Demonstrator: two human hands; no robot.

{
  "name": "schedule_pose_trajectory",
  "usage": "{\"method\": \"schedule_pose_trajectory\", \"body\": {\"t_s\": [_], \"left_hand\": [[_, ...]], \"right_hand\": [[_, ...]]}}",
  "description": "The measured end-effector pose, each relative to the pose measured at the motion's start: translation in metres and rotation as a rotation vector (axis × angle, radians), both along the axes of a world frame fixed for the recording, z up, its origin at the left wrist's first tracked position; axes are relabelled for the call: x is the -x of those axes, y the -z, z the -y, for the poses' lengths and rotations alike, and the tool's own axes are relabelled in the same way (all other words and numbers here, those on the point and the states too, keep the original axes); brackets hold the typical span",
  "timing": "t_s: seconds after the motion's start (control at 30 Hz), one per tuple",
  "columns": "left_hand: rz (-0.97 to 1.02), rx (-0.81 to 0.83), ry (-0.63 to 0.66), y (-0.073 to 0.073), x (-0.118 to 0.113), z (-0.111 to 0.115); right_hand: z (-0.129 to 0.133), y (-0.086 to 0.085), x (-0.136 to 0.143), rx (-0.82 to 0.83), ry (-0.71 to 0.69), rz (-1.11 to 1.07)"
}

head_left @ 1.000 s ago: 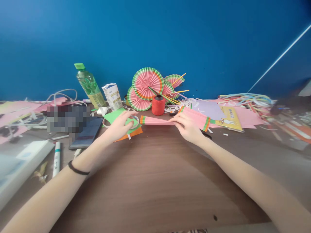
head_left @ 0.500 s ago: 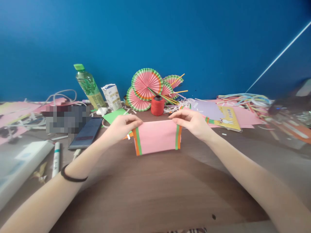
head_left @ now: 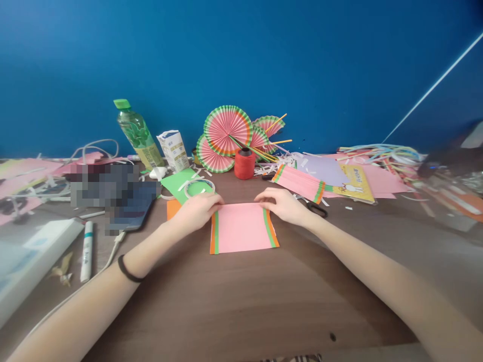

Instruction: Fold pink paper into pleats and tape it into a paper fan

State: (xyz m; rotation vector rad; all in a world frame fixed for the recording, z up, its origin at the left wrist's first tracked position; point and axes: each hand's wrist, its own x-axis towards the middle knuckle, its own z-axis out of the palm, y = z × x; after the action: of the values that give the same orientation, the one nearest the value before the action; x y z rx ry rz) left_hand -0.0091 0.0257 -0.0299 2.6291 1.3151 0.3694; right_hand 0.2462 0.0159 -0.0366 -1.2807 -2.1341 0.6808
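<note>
Paper point(head_left: 244, 229): left hand point(head_left: 199, 208), right hand point(head_left: 286, 205) at far corners.

Printed lettering marks a marker point(head_left: 86, 256), a carton point(head_left: 173, 151) and a yellow pack point(head_left: 354, 183), apparently too blurred to be read.

1. Your pink sheet point(head_left: 243, 229) is smooth, matt paper.
2. Your counter point(head_left: 241, 301) shows wood grain with a dull, smooth finish.
3. The bottle point(head_left: 139, 138) before you is translucent, glossy plastic.
4. The round fans point(head_left: 228, 125) facing you are matt paper, ridged by pleats.
5. Your red spool point(head_left: 244, 166) is wound with matt thread.
</note>
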Motion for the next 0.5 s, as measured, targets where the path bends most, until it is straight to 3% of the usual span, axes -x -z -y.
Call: {"method": "schedule_pose_trajectory", "body": {"t_s": [0.17,0.5], "left_hand": [[-0.088,-0.052,0.019,0.007,0.000,-0.002],[-0.044,-0.085,-0.013,0.014,0.002,-0.005]], "right_hand": [[-0.004,0.010,-0.001,-0.173,-0.030,0.155],[-0.008,0.009,-0.006,-0.162,-0.063,0.216]]}}
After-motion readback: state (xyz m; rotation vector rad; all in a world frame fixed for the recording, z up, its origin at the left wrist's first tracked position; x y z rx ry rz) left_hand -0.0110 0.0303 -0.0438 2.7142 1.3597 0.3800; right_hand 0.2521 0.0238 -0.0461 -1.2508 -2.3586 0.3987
